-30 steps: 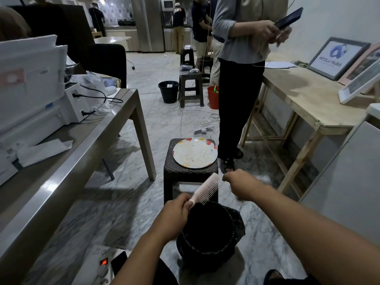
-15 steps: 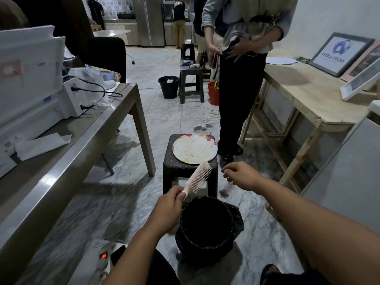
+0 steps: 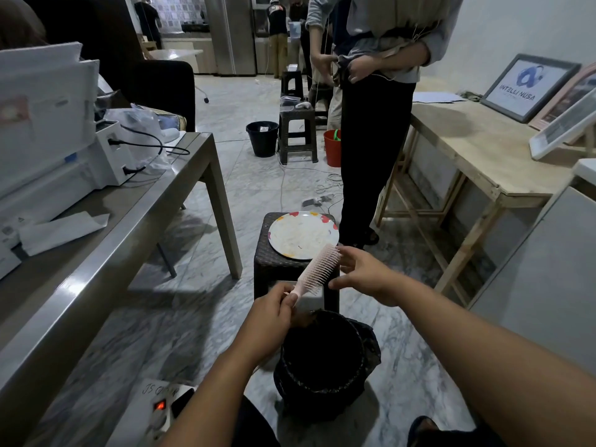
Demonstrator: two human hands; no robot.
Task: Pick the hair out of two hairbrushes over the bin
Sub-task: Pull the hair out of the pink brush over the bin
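A pink hairbrush [image 3: 317, 273] was gripped by its handle in the left hand [image 3: 269, 317] and tilted up to the right, above the far rim of the black bin [image 3: 324, 359] on the floor. The right hand [image 3: 364, 275] was spread loosely, thumb and forefinger just beside the bristles, holding nothing. Behind the brush, a plate [image 3: 303, 234] was set on a dark stool [image 3: 267, 266].

Pale pink hairbrush [image 3: 317, 271], black bin [image 3: 324, 356] — white plate [image 3: 303, 234], red-and-yellow blotches.
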